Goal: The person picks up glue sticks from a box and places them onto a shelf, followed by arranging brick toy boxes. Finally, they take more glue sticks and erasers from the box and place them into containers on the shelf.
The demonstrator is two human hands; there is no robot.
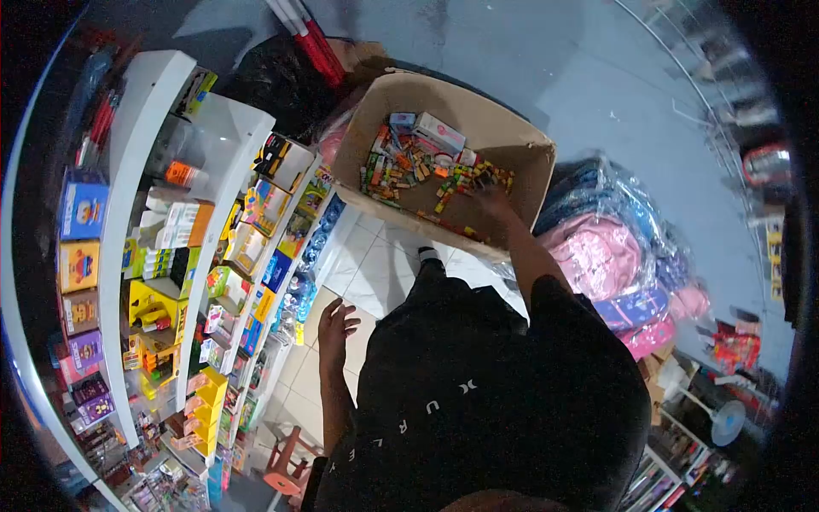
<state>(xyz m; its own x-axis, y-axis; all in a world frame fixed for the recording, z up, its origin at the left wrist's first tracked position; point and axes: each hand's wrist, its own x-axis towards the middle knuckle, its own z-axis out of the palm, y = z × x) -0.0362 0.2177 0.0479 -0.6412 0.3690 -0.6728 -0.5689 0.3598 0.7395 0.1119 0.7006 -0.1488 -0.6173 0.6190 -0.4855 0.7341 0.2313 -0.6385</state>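
A large open cardboard box (465, 98) holds a heap of small, colourful packets (409, 171) with several bigger cartons. My right hand (493, 203) reaches down into its right side, right at the small packets; the fingers are dim and blurred, and I cannot tell if they grip one. A white carton (439, 134) and a small bluish carton (403, 120) lie toward the back of the heap. Beside my body, over the tiled floor, my left hand (338, 324) hangs with nothing in it, its fingers loosely bent and apart.
White shelves (235, 119) packed with boxed goods run along the left. Plastic-wrapped pink (593, 256) and blue bags are piled right of the box. A black plastic bag (277, 85) sits behind it, and a reddish stool (288, 465) stands at lower left.
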